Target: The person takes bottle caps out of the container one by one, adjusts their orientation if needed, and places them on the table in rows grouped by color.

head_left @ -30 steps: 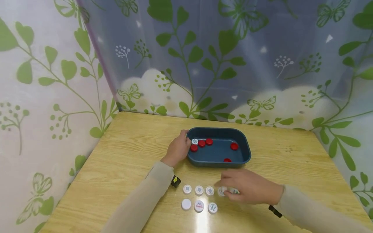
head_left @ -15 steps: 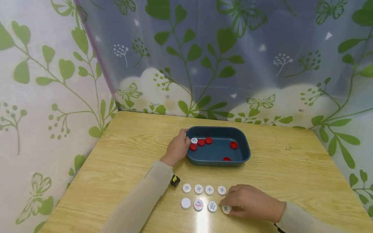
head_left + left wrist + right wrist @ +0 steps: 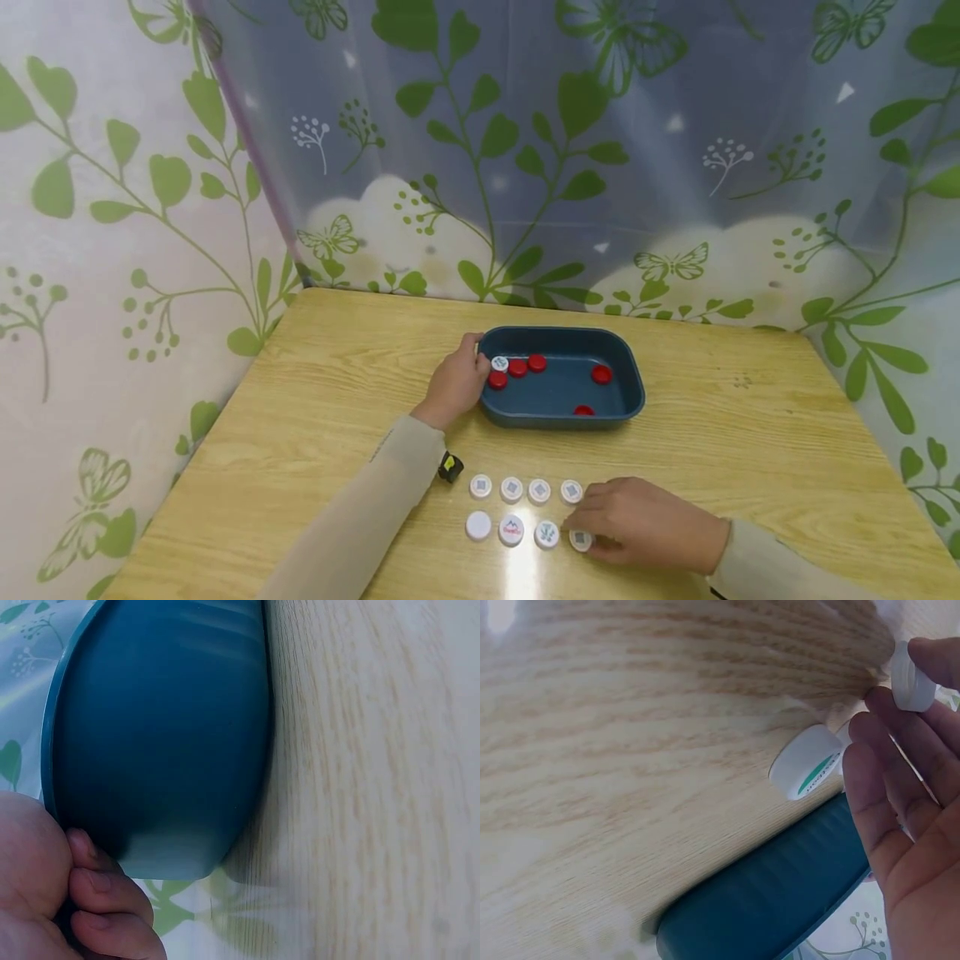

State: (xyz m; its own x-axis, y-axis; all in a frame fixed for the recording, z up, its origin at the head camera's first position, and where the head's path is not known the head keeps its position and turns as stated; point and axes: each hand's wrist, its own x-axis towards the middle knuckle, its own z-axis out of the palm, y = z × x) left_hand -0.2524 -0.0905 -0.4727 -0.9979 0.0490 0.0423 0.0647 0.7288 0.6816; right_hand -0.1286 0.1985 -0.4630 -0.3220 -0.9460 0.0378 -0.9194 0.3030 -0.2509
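Observation:
My left hand grips the left end of a dark blue rectangular tub. In the left wrist view its thumb and fingers close over the tub's rim. Several red bottle caps and one printed white bottle cap lie inside the tub. At the right end of the nearer row, my right hand pinches a white bottle cap. The right wrist view has that white cap between thumb and fingertips, on edge to the camera.
White caps stand in two rows in front of the tub. The farther row includes a patterned cap; the nearer has a plain cap and a mountain-print cap. A green-printed cap shows beside the right hand. Patterned curtains back the wooden table.
My right hand has come from the farther row's right end towards me, bringing a white cap to the nearer row. During the last half second it barely moves. The left hand keeps its place.

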